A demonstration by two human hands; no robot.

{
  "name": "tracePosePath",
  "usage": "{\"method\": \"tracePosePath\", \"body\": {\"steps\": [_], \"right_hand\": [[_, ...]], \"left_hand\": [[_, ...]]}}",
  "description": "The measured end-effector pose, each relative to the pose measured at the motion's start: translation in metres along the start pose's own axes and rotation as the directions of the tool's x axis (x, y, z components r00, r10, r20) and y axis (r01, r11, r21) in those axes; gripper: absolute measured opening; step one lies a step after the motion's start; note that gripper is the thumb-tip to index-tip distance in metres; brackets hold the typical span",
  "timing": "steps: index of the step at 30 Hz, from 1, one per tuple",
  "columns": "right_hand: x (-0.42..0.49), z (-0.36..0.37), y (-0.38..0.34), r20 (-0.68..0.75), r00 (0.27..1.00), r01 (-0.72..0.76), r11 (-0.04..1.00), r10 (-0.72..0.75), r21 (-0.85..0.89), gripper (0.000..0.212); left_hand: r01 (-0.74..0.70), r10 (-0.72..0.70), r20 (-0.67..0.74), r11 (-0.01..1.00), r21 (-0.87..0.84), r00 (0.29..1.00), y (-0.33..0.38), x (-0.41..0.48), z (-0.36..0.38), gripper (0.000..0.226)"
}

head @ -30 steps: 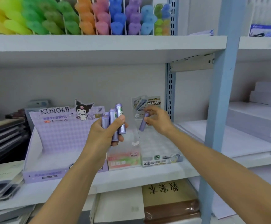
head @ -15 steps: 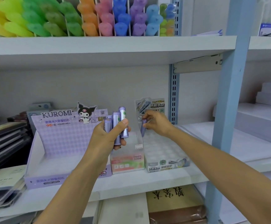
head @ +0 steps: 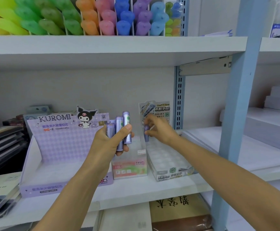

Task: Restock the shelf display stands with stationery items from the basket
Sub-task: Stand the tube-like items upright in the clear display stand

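Glossy lilac tubes [head: 126,120] bunched in left hand [head: 107,144], right hand [head: 161,130] pinching single tube [head: 146,137] at cardboard stand [head: 174,176]

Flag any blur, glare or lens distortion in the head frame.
Head view: even, diffuse light, no hard shadows or glare; right hand and the purple tube it pinches look motion-smeared, left hand and its tubes sharper; stacked books at the left edge are smeared; wide-angle bend leans the blue post and slants the upper shelf; KUROMI box title reads, fine print does not.

Bright, even light; slight motion blur
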State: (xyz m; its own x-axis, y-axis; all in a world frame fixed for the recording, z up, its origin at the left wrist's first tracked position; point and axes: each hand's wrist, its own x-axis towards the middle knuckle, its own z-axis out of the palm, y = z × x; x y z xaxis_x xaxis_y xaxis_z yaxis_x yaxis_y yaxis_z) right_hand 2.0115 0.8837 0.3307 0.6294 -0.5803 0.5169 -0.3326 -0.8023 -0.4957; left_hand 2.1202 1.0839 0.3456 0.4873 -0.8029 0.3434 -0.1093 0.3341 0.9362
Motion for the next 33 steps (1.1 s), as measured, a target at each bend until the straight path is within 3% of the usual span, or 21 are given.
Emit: {"method": "tracePosePath", "body": {"steps": [2, 5, 10, 12, 14, 16, 19, 21, 25, 27, 33], "right_hand": [[-0.001, 0.002, 0.001, -0.031, 0.999, 0.019, 1.0, -0.018, 0.02, 0.024], [-0.002, 0.005, 0.006, -0.043, 0.998, 0.032, 0.996, -0.036, -0.085, 0.011], [-0.01, 0.0, 0.005, -0.069, 0.997, 0.004, 0.987, -0.016, -0.162, 0.023], [-0.016, -0.011, -0.009, -0.165, 0.986, -0.008, 0.995, 0.025, 0.102, 0.023], [-0.025, -0.027, -0.031, -0.128, 0.989, 0.007, 0.851, 0.071, 0.525, 0.021], [-0.035, -0.041, -0.05, -0.013, 1.0, 0.005, 0.721, 0.006, 0.693, 0.024], [-0.049, -0.047, -0.072, 0.116, 0.99, -0.021, 0.732, -0.079, 0.681, 0.021], [-0.054, -0.047, -0.079, 0.11, 0.991, -0.027, 0.721, -0.069, 0.692, 0.02], [-0.06, -0.055, -0.079, 0.061, 0.997, -0.018, 0.6, -0.052, 0.8, 0.025], [-0.064, -0.056, -0.079, 0.078, 0.995, -0.028, 0.562, -0.065, 0.827, 0.028], [-0.061, -0.051, -0.08, -0.02, 1.0, 0.006, 0.573, 0.018, 0.819, 0.022]], "left_hand": [[-0.005, 0.005, 0.002, 1.0, 0.007, 1.0, 0.0, 0.0, 0.001, 0.038], [-0.009, 0.009, 0.004, 1.0, 0.02, 1.0, -0.001, -0.001, 0.001, 0.039], [-0.027, 0.027, 0.018, 0.999, 0.047, 0.999, -0.001, -0.005, 0.003, 0.041], [-0.026, 0.025, 0.025, 0.998, 0.063, 0.999, -0.001, -0.008, 0.004, 0.041], [-0.026, 0.023, 0.045, 0.997, 0.068, 0.999, -0.001, -0.01, 0.006, 0.039], [-0.027, 0.024, 0.052, 0.997, 0.071, 0.998, -0.001, -0.013, 0.01, 0.04], [-0.042, 0.04, 0.036, 0.997, 0.071, 0.999, 0.0, -0.017, 0.019, 0.047], [-0.051, 0.049, 0.029, 0.996, 0.068, 0.998, 0.0, -0.019, 0.022, 0.052], [0.002, -0.002, 0.005, 1.0, -0.001, 1.0, -0.002, -0.02, 0.019, 0.062], [0.027, -0.026, -0.034, 1.0, 0.011, 0.999, -0.004, -0.019, 0.017, 0.057], [0.012, -0.01, -0.068, 1.0, 0.028, 0.998, -0.008, -0.015, 0.018, 0.029]]}}
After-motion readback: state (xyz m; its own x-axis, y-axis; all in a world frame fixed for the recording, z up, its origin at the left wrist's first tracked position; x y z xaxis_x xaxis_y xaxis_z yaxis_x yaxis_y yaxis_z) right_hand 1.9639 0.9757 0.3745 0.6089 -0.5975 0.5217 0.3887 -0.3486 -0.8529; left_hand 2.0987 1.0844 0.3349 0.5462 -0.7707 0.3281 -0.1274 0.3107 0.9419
